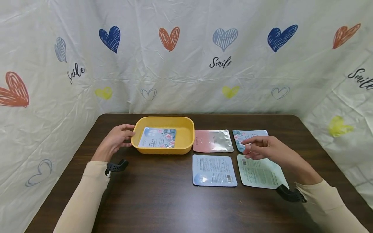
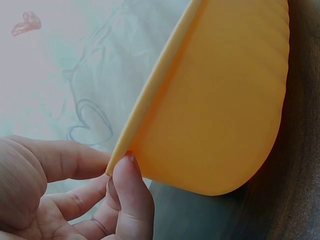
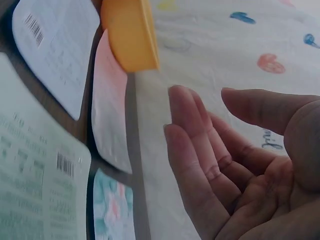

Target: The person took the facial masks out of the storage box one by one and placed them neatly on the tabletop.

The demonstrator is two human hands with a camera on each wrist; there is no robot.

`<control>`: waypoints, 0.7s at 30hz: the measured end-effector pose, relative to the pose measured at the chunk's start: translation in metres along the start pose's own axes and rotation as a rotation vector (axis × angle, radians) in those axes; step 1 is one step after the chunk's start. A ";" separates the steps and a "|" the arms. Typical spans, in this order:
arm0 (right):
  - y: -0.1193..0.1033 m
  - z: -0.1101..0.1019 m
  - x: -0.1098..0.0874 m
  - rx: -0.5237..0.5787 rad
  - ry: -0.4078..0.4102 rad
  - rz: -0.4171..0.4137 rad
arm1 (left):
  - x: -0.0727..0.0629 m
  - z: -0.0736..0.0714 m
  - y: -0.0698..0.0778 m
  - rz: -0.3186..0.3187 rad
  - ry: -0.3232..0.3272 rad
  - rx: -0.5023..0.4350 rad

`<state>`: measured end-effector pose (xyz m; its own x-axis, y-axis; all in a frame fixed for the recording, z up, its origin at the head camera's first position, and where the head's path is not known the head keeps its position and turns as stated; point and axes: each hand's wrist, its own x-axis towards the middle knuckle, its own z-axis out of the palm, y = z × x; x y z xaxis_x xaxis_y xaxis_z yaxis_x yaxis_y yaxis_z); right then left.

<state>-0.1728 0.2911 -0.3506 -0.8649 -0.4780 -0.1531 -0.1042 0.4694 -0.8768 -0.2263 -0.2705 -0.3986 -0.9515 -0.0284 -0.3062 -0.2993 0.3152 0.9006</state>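
My left hand [image 1: 118,138] pinches the left rim of a yellow plastic basin [image 1: 186,136] between thumb and fingers, as the left wrist view shows close up. A blue floral sachet [image 1: 157,137] lies inside the basin. Over the right side of the table, my right hand [image 1: 262,147] hovers with relaxed fingers and holds nothing. Below it are another blue floral sachet [image 1: 253,133], partly covered by the hand, and a pale green sachet [image 1: 259,173]. In the right wrist view, the thumb and fingertips stand apart above the green sachet [image 3: 40,165].
A pink and silver sachet [image 1: 214,141] lies right beside the basin. In front of it is a light blue sachet [image 1: 214,170] with printed text and a barcode. The dark wooden table [image 1: 145,200] ends at a white curtain [image 1: 186,71] printed with hearts.
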 end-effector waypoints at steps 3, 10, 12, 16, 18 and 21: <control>-0.003 0.006 0.008 0.075 0.000 -0.002 | 0.001 0.000 -0.001 -0.001 -0.003 -0.001; -0.012 0.017 0.027 0.162 0.002 -0.019 | 0.001 -0.001 0.000 -0.006 -0.006 -0.010; -0.014 0.019 0.032 0.172 -0.002 -0.036 | 0.001 -0.001 -0.001 -0.006 -0.008 -0.013; -0.020 0.026 0.042 0.165 0.005 -0.050 | 0.002 -0.001 -0.001 -0.009 -0.011 -0.016; -0.024 0.030 0.047 0.155 0.011 -0.057 | 0.003 -0.001 -0.002 -0.008 -0.011 -0.014; -0.028 0.035 0.055 0.157 0.012 -0.064 | 0.003 -0.002 -0.002 -0.004 -0.010 -0.012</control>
<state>-0.2003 0.2254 -0.3505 -0.8647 -0.4941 -0.0901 -0.0820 0.3158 -0.9453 -0.2288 -0.2728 -0.4014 -0.9496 -0.0204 -0.3127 -0.3039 0.3041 0.9029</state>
